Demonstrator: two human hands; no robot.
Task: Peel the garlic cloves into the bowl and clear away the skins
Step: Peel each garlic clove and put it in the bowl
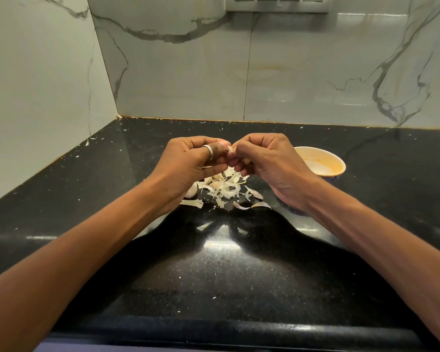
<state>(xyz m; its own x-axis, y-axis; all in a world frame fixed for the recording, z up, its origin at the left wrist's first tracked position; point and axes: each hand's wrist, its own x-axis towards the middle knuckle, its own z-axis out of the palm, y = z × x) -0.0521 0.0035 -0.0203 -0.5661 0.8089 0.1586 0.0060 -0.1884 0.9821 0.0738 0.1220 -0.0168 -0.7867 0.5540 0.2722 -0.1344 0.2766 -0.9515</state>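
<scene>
A: What sits at the middle of the head view?

B: Two hands meeting just above centre. The left hand (pixel 188 161), with a ring (pixel 208 151) on one finger, and the right hand (pixel 269 163) both have their fingers curled in. Their fingertips pinch a small pale clove (pixel 230 149) between them.

A: Is it peeled?

B: I cannot tell. Only a sliver shows between the fingers.

A: And the skins?

B: A loose pile of skins (pixel 224 189) lies on the black counter (pixel 239 275), directly below the hands. A few curls lie apart at the pile's lower right. At its left edge, partly behind the left wrist, is a pale rounded lump (pixel 191 191) that looks like more garlic.

A: Where is the bowl?

B: The bowl (pixel 323 161) stands upright on the counter, right of centre, just behind the right hand, which hides its left part. Its inside is pale with an orange stain. I cannot make out what lies at the bottom.

A: What fills the rest?

B: A grey marbled wall (pixel 188 72) takes the upper half, with a switch plate (pixel 277 3) at the top edge. White flecks dot the counter.
</scene>
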